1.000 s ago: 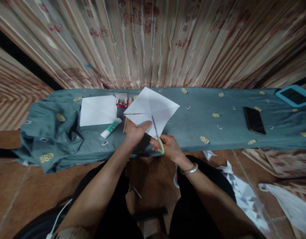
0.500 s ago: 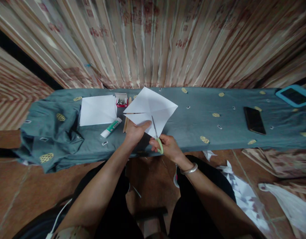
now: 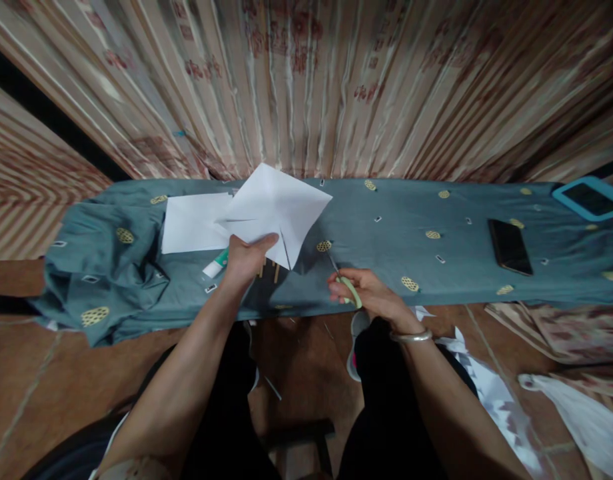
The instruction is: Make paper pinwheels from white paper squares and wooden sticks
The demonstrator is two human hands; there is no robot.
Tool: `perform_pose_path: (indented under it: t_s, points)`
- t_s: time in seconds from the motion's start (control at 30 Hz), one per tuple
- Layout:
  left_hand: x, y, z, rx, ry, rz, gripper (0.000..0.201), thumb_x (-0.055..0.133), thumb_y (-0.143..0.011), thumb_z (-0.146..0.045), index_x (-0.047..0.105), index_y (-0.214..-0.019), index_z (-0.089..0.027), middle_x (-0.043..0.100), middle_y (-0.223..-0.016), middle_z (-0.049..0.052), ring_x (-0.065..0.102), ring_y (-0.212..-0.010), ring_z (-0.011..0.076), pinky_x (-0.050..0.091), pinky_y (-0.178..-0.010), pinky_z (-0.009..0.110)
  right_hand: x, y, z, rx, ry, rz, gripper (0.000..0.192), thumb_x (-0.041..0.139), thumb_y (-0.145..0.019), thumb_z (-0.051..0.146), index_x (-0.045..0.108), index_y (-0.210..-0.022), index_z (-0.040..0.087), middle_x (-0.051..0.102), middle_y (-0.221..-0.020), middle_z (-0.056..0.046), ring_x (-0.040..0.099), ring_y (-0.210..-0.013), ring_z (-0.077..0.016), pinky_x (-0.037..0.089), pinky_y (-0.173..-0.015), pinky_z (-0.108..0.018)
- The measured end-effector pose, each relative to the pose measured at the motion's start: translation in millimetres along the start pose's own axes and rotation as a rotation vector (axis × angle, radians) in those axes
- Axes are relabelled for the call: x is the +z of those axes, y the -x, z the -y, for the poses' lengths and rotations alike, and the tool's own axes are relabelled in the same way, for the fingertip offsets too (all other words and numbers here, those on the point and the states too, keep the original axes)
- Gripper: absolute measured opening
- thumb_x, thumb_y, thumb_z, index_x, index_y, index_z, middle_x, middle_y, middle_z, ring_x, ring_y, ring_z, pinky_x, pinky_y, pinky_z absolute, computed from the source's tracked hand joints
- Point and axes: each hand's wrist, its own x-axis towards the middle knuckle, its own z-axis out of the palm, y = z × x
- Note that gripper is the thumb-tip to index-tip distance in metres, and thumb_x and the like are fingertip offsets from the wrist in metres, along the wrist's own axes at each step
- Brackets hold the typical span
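Patterned curtains (image 3: 306, 87) are hung beyond a cloth-covered bench (image 3: 396, 220). Left of its middle, a white sheet (image 3: 281, 197) with two slits is clamped in the left hand (image 3: 244, 257); scissors (image 3: 355, 293) are gripped by the right hand (image 3: 374, 290), near and right, apart from the sheet.

Loads of open cloth (image 3: 401, 213) between the scissors (image 3: 356, 297) in the right hand (image 3: 369, 290) and the black phone (image 3: 510, 247), so sideways room's easy there, until the phone and then the blue-framed tablet (image 3: 591, 198) get in the way. Left side's way tighter: the left hand (image 3: 246, 259) and its cut sheet (image 3: 281, 200) overhang the paper stack (image 3: 189, 223), glue stick (image 3: 215, 267) and wooden sticks (image 3: 276, 273). Curtain (image 3: 306, 100) walls off the far edge.
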Motion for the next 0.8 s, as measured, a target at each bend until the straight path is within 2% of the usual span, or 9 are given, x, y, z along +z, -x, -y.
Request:
perform_pose_path:
  t_s: [0.17, 0.27, 0.43, 0.57, 0.67, 0.73, 0.8]
  points:
    - [-1.7, 5, 6, 0.009, -0.079, 0.105, 0.043, 0.082, -0.047, -0.027, 0.069, -0.087, -0.017, 0.073, -0.092, 0.011, 0.067, -0.091, 0.0303, 0.055, -0.087, 0.046, -24, -6, 4, -0.172, -0.081, -0.369, 0.051, 0.075, -0.064, 0.063, 0.067, -0.086, 0.018, 0.07, -0.073, -0.003, 0.057, -0.059, -0.0102, 0.044, -0.056, -0.023]
    - [1.5, 11, 10, -0.037, -0.081, 0.225, 0.039, 0.08, -0.047, -0.027, 0.069, -0.084, -0.018, 0.073, -0.089, 0.009, 0.068, -0.085, 0.0282, 0.057, -0.08, 0.042, -31, -14, 6, -0.231, -0.14, -0.477, 0.052, 0.075, -0.063, 0.065, 0.067, -0.086, 0.018, 0.069, -0.073, -0.003, 0.057, -0.06, -0.011, 0.044, -0.057, -0.024]
    - [6.0, 15, 11, -0.081, -0.17, 0.379, 0.031, 0.078, -0.049, -0.028, 0.069, -0.076, -0.017, 0.072, -0.075, 0.005, 0.067, -0.076, 0.026, 0.055, -0.071, 0.037, -32, -21, 12, -0.272, -0.116, -0.484, 0.05, 0.083, -0.054, 0.057, 0.068, -0.082, 0.019, 0.057, -0.06, 0.006, 0.048, -0.055, -0.0079, 0.039, -0.053, -0.022]
    - [7.5, 17, 10, -0.145, -0.285, 0.443, 0.027, 0.075, -0.053, -0.031, 0.071, -0.073, -0.014, 0.072, -0.073, 0.006, 0.067, -0.071, 0.0243, 0.053, -0.068, 0.034, -25, -22, 13, -0.222, -0.147, -0.37, 0.047, 0.088, -0.045, 0.048, 0.067, -0.075, 0.019, 0.061, -0.059, 0.006, 0.05, -0.053, -0.0081, 0.04, -0.052, -0.022]
    - [9.0, 17, 7, -0.193, -0.267, 0.442, 0.025, 0.076, -0.053, -0.036, 0.071, -0.066, -0.015, 0.071, -0.068, 0.005, 0.065, -0.065, 0.0231, 0.051, -0.063, 0.033, -20, -23, 12, -0.213, -0.185, -0.313, 0.041, 0.089, -0.045, 0.042, 0.067, -0.071, 0.018, 0.067, -0.061, 0.004, 0.055, -0.053, -0.0105, 0.043, -0.053, -0.024]
    - [10.4, 16, 4, -0.193, -0.167, 0.408, 0.029, 0.079, -0.052, -0.039, 0.073, -0.068, -0.016, 0.072, -0.071, 0.005, 0.065, -0.068, 0.0227, 0.052, -0.065, 0.033, -20, -24, 12, -0.227, -0.234, -0.353, 0.04, 0.089, -0.044, 0.039, 0.069, -0.072, 0.019, 0.068, -0.061, 0.004, 0.056, -0.053, -0.0116, 0.045, -0.054, -0.025]
    - [12.1, 14, 0, -0.167, -0.014, 0.321, 0.037, 0.083, -0.052, -0.04, 0.075, -0.079, -0.017, 0.075, -0.081, 0.005, 0.067, -0.076, 0.0216, 0.052, -0.07, 0.031, -22, -25, 13, -0.264, -0.308, -0.433, 0.04, 0.089, -0.045, 0.037, 0.07, -0.075, 0.019, 0.071, -0.065, 0.003, 0.058, -0.055, -0.0127, 0.047, -0.057, -0.026]
